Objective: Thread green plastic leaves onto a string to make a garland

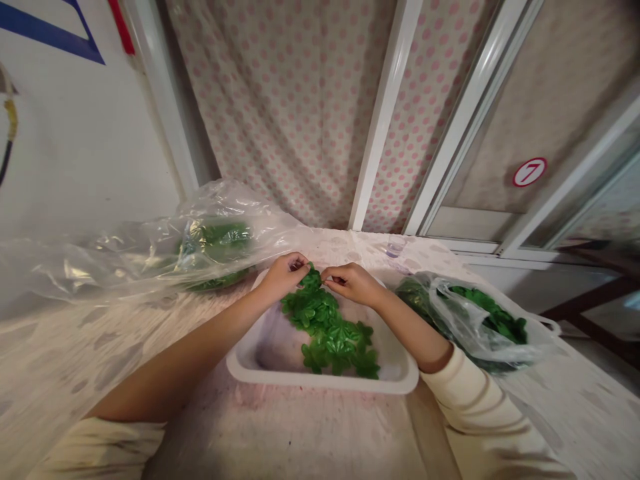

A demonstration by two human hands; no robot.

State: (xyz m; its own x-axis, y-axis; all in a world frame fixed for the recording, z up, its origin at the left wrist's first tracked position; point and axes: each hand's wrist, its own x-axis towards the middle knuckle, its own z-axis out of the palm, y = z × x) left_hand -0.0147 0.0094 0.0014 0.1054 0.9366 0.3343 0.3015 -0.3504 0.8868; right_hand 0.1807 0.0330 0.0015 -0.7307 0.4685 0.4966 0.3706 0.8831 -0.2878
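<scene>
Both hands meet above the far part of a white tray [325, 382], working at the top end of a heap of green leaves [325, 323]; the left hand [285, 275] comes in from the left with its thumb and fingers [297, 260] pinched together on a small green leaf piece [312, 276]; the right hand [354, 283] faces it from the other side, its fingers [334, 273] drawn close together at the right edge of the same piece, though I cannot tell whether they grip it; the leaves lie inside the tray, running from under the hands down to its near right part, with the lowest ones spread flatter near the front rim; the tray sits on a desk [285, 440] with a pale, blotched covering; to the left, a large clear plastic bag [270, 213] lies on the desk with a green mass [220, 237] showing through it; to the right, near the right forearm, an open plastic bag [450, 317] holds darker green leaves [493, 313]; behind the desk hangs a dotted curtain [300, 100], and farther right a round sign [530, 171] bears the number 7.
</scene>
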